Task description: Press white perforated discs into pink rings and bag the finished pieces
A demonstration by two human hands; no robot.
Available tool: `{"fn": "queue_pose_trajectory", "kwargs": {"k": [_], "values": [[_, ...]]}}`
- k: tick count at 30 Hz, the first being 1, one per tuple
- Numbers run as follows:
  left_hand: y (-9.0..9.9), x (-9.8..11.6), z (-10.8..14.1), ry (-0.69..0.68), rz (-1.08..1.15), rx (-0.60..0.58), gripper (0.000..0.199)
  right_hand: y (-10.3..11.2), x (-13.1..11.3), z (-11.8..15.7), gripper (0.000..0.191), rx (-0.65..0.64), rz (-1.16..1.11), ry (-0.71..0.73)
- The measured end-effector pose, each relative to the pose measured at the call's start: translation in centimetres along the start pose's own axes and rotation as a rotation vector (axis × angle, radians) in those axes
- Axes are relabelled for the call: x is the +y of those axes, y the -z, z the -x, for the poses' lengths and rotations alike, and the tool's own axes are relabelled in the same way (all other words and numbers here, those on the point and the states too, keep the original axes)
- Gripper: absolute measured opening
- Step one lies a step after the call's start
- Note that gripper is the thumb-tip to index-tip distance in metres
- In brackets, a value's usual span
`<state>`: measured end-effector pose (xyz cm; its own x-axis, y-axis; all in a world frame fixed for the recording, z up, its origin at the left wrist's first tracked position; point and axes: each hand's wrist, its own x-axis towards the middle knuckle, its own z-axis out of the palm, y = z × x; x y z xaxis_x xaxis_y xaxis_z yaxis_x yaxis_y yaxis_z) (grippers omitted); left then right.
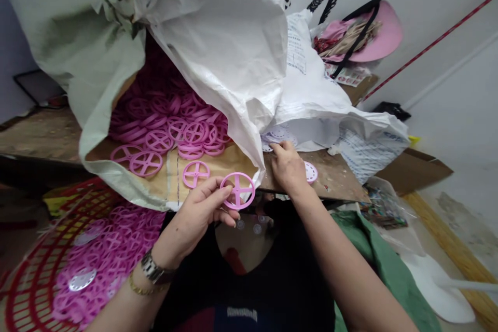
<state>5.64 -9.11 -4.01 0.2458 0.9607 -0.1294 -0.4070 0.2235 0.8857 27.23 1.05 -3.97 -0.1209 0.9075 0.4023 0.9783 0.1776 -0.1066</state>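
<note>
Between the thumb and fingers of my left hand (210, 203) is a pink spoked ring (238, 190), held upright at the table's front edge. My right hand (288, 166) reaches to the mouth of a white sack (311, 88), its fingertips at pale discs (278, 136) lying there; whether they grip one is too small to tell. A pink-rimmed white disc (310, 171) rests just right of that hand. Left of centre, an open sack (218, 36) spills many pink rings (155, 109), and one loose ring (196, 174) lies on its brown lining near my left hand.
At the lower left stands a red basket (29, 275) full of pink rings with some white discs. A green sack (383, 264) hangs at the lower right, near a clear bag of small parts (383, 205). A pink visor (383, 31) sits behind, beside a cardboard box (416, 174).
</note>
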Motion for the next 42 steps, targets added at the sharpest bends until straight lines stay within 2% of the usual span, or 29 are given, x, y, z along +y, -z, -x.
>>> {"fn": "queue_pose_trajectory", "kwargs": {"k": [5,13,15,19,22,26,29,36,39,42], "values": [[0.0,-0.2,0.2,0.012,-0.017,-0.006,0.024,-0.8,-0.6,-1.2,0.031,-0.016,0.121,0.007],[0.2,-0.5,0.1,0.019,-0.012,-0.015,0.026,-1.7,0.5,-1.5,0.03,0.071,0.043,0.006],[0.1,-0.6,0.1,0.025,-0.012,-0.003,0.03,-1.4,1.1,-1.0,0.029,0.162,-0.031,0.026],[-0.1,-0.7,0.0,0.033,-0.013,0.001,0.033,0.4,1.6,1.5,0.023,0.509,-0.303,0.182],[-0.4,-0.7,0.0,0.042,-0.006,-0.037,0.032,2.3,0.8,4.5,0.021,0.609,-0.432,0.296],[-0.9,-0.6,0.4,0.067,0.016,-0.079,0.033,4.2,-1.0,8.7,0.029,0.584,-0.506,0.391],[-1.5,-0.6,0.8,0.072,0.008,-0.118,0.033,4.4,-1.9,10.8,0.035,0.536,-0.516,0.448],[-2.8,-0.9,1.8,0.048,-0.049,-0.153,0.032,3.5,-2.8,12.5,0.041,0.496,-0.532,0.514],[-3.0,-1.4,2.2,0.021,-0.075,-0.141,0.03,3.5,-3.1,13.2,0.043,0.465,-0.53,0.511],[-3.1,-1.8,2.5,-0.019,-0.131,-0.139,0.029,3.7,-3.2,14.4,0.046,0.429,-0.627,0.466]]}}
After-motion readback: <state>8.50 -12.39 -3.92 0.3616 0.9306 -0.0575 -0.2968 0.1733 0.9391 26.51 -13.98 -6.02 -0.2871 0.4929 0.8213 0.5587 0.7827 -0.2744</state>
